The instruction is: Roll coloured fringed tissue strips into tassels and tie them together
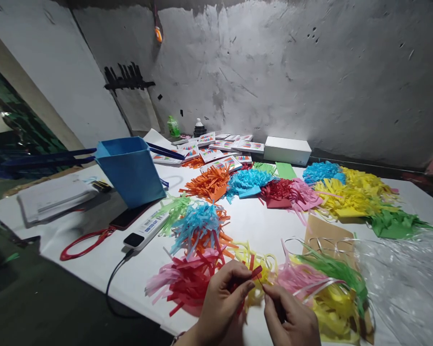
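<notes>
Hands (260, 302) pinch thin, flat red paper strip (255, 273).

A scuffed, grey-white wall (310, 72) rises well beyond the fingers; lamplight pools on the white table (260, 221), dark floor (29, 298) lower left.
</notes>
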`<action>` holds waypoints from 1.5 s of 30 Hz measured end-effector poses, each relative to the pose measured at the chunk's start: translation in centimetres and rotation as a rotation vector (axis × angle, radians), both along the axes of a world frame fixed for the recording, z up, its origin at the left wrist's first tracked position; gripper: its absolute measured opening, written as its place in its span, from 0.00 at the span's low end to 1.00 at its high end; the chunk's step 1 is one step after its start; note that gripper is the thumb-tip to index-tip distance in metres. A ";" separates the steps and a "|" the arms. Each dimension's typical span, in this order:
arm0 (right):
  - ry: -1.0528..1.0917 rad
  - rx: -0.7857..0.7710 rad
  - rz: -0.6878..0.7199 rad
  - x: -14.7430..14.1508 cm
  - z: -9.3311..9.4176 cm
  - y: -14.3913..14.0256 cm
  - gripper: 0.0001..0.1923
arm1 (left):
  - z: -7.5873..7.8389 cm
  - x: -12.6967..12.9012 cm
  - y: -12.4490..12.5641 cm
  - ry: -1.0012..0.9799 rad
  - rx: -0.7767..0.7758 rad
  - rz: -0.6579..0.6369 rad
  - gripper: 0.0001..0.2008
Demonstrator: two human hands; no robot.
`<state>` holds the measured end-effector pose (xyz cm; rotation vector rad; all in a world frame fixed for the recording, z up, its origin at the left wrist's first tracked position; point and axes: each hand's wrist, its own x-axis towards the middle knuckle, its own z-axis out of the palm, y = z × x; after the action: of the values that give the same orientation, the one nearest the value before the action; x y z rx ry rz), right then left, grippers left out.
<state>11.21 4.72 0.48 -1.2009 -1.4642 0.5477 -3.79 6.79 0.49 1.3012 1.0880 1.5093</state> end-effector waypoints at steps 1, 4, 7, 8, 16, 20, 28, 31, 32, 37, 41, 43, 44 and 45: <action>0.017 -0.050 0.021 0.1 0.0 0.0 0.09 | -0.1 0.0 0.0 -0.004 0.034 -0.013 0.04; 0.142 -0.259 0.092 0.4 0.0 0.1 0.16 | -0.2 -0.1 0.2 0.004 0.113 -0.052 0.03; 0.288 -0.433 0.163 0.4 0.2 0.1 0.22 | -0.1 -0.3 0.2 0.062 0.154 -0.080 0.02; 0.326 -0.466 0.178 0.3 0.2 0.1 0.22 | -0.1 -0.3 0.1 0.083 0.168 -0.087 0.03; 0.616 -0.553 0.258 0.0 0.5 0.8 0.26 | -0.7 -0.2 -0.4 0.176 0.201 -0.193 0.03; 0.463 -0.501 0.264 0.0 -0.2 0.6 0.22 | -0.2 -0.1 -0.4 0.056 -0.013 -0.313 0.10; -0.354 0.085 0.176 5.4 -2.0 2.0 0.11 | 1.5 -2.9 2.1 0.056 0.039 0.085 0.14; -0.741 0.233 -0.119 13.0 -2.3 3.4 0.11 | 2.9 -6.5 4.2 -0.097 0.119 0.362 0.15; -0.861 0.212 -0.292 14.9 -2.2 3.6 0.13 | 3.3 -7.3 4.6 -0.124 0.144 0.417 0.14; -0.844 0.294 -0.337 12.1 -0.5 2.8 0.20 | 3.7 -4.7 3.5 0.053 0.197 0.271 0.11; -0.329 0.176 0.178 3.7 0.1 1.3 0.14 | 2.5 0.0 1.5 0.228 0.337 -0.128 0.09; -0.194 0.089 0.247 2.7 -0.2 0.9 0.11 | 1.7 0.9 1.5 0.336 0.344 -0.241 0.08; -0.153 0.040 0.219 3.0 -0.4 0.8 0.12 | 1.2 1.0 1.7 0.434 0.324 -0.278 0.09; -0.123 -0.008 0.159 3.7 -0.7 0.8 0.13 | 0.7 1.0 2.0 0.569 0.303 -0.311 0.16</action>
<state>14.87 5.55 -0.19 -1.1474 -1.6737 0.5965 -2.77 8.80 1.18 2.0901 0.9504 1.1215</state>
